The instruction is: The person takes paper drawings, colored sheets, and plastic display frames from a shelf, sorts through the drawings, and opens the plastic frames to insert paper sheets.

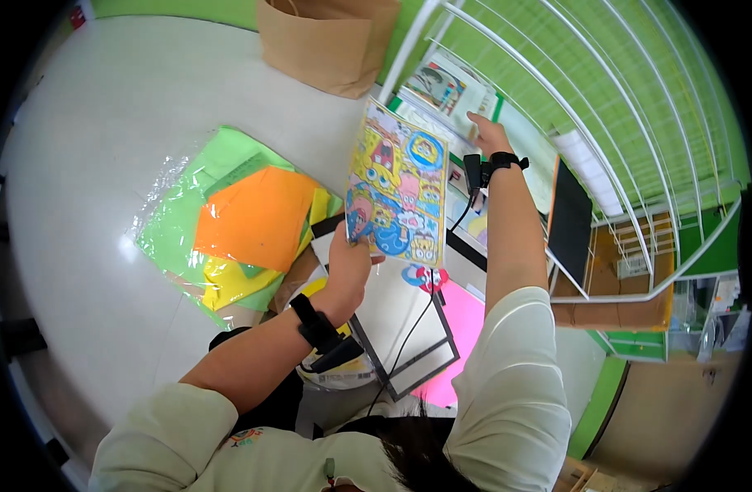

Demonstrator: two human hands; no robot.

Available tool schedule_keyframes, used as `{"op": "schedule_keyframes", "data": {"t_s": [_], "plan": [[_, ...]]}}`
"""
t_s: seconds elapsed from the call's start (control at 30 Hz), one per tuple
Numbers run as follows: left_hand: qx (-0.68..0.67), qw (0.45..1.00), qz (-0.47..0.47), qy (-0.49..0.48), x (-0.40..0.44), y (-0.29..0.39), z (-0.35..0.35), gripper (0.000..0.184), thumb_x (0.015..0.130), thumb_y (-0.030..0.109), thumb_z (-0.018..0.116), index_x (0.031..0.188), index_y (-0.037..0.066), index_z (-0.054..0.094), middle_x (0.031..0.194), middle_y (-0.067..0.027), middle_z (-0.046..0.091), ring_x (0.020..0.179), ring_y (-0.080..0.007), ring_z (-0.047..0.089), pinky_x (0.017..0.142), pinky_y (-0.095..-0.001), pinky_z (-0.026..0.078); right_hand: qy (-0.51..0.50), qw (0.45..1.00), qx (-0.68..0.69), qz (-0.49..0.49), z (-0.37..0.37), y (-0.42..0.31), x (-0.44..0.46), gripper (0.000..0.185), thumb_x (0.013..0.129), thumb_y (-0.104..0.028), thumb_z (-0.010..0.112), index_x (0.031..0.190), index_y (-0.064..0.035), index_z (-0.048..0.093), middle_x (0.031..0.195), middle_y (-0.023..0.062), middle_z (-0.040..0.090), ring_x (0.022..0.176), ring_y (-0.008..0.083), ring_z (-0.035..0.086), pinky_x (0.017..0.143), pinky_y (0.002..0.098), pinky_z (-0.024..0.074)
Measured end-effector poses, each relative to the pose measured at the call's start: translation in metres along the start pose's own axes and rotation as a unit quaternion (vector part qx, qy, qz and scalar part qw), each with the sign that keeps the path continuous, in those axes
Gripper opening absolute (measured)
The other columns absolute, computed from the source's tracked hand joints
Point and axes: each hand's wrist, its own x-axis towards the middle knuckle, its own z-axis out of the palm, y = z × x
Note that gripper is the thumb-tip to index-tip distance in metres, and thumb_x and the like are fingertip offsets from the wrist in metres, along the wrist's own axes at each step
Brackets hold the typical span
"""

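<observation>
My left hand (349, 266) is closed on the lower left edge of a cartoon sticker sheet (399, 184), printed with yellow and pink characters and held up in front of me. My right hand (492, 136) reaches past the sheet to the white wire rack, with a finger stretched out over a stack of papers and booklets (441, 86). Its other fingers are mostly hidden, and nothing shows in its grasp. Below the sheet, a white board with a dark border (396, 320) lies over a pink sheet (458, 328).
Orange paper (249, 217), with green and yellow pieces, lies in clear plastic on the floor at the left. A brown paper bag (331, 45) stands against the green wall. White rack bars (548, 74) rise close to my right arm. A cardboard box (610, 283) sits at the right.
</observation>
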Motion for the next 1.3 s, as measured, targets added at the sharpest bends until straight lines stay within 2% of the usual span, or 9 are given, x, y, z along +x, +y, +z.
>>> {"op": "schedule_keyframes", "data": {"t_s": [0.07,0.2,0.23,0.33,0.47,0.6,0.7,0.83,1.3], "plan": [[0.007,1.000,-0.005,0.005,0.004,0.004,-0.006,0.027,0.094,0.003,0.037,0.121,0.003,0.043,0.113,-0.0103,0.054,0.093,-0.0187,0.058,0.072,-0.0331,0.052,-0.001,1.000,0.012,-0.018,0.016,-0.003,0.007,0.071,0.067,-0.035,0.080,0.118,0.0076,0.054,0.114,0.0167,0.057,0.103,0.0270,0.056,0.088,0.0364,0.0452],[-0.001,0.999,-0.025,0.028,0.010,0.018,-0.012,0.026,0.094,0.004,0.037,0.120,0.003,0.044,0.114,-0.0099,0.054,0.092,-0.0181,0.058,0.071,-0.0328,0.053,0.032,0.953,-0.302,0.010,0.030,0.021,0.092,0.080,0.056,-0.047,0.084,0.112,0.0042,0.060,0.114,0.0168,0.061,0.099,0.0268,0.060,0.086,0.0361,0.0456],[-0.006,0.999,-0.022,0.026,0.012,0.018,-0.014,0.026,0.094,0.004,0.037,0.120,0.003,0.044,0.114,-0.0098,0.054,0.092,-0.0180,0.058,0.071,-0.0328,0.053,0.025,0.933,-0.358,-0.019,0.032,0.016,0.083,0.076,0.057,-0.059,0.075,0.112,-0.0080,0.065,0.121,0.0143,0.059,0.111,0.0289,0.057,0.092,0.0350,0.0437],[-0.013,0.999,-0.019,0.022,0.016,0.016,-0.015,0.026,0.094,0.005,0.037,0.120,0.003,0.044,0.113,-0.0094,0.054,0.092,-0.0178,0.058,0.071,-0.0328,0.053,0.061,0.907,-0.417,0.015,0.049,0.005,0.073,0.078,0.055,-0.059,0.077,0.112,-0.0077,0.064,0.121,0.0144,0.059,0.112,0.0264,0.056,0.093,0.0332,0.0426],[-0.010,0.999,-0.031,0.022,0.018,0.019,-0.013,0.028,0.094,0.004,0.040,0.122,0.006,0.043,0.114,-0.0068,0.055,0.093,-0.0167,0.058,0.074,-0.0326,0.052,-0.058,0.879,-0.473,-0.012,0.049,0.025,0.112,0.077,0.057,-0.064,0.074,0.111,-0.0093,0.065,0.119,0.0135,0.061,0.111,0.0262,0.057,0.092,0.0330,0.0423],[-0.006,0.999,-0.038,0.021,0.023,0.012,-0.015,0.028,0.093,0.003,0.041,0.121,0.007,0.043,0.113,-0.0060,0.057,0.091,-0.0164,0.058,0.074,-0.0322,0.051,-0.045,0.947,-0.319,0.013,0.047,0.015,0.085,0.054,0.059,-0.042,0.083,0.096,-0.0042,0.069,0.110,0.0142,0.064,0.100,0.0219,0.061,0.078,0.0318,0.0501],[-0.005,0.999,-0.041,0.029,0.023,0.012,-0.014,0.027,0.093,0.002,0.041,0.120,0.007,0.044,0.112,-0.0063,0.057,0.090,-0.0162,0.058,0.074,-0.0321,0.051,0.083,0.990,-0.103,0.053,0.053,0.004,0.049,0.029,0.063,-0.016,0.082,0.085,-0.0010,0.068,0.101,0.0169,0.063,0.091,0.0244,0.061,0.068,0.0316,0.0543],[-0.008,0.999,-0.031,0.020,0.023,0.013,-0.014,0.028,0.093,0.003,0.038,0.120,0.004,0.044,0.115,-0.0091,0.054,0.094,-0.0189,0.058,0.071,-0.0331,0.054,0.011,0.976,0.214,0.039,0.035,0.024,0.054,0.022,0.073,0.012,0.062,0.094,0.0077,0.058,0.098,0.0169,0.057,0.082,0.0297,0.059,0.060,0.0296,0.0555],[0.027,0.999,-0.037,-0.018,0.008,-0.006,-0.004,0.036,0.091,0.001,0.043,0.127,0.003,0.041,0.114,-0.0094,0.057,0.092,-0.0190,0.061,0.066,-0.0284,0.055,-0.071,0.955,0.289,0.012,-0.027,0.071,0.048,0.025,0.087,-0.003,0.058,0.111,-0.0049,0.052,0.097,0.0070,0.057,0.078,0.0164,0.056,0.058,0.0214,0.0475]]}}
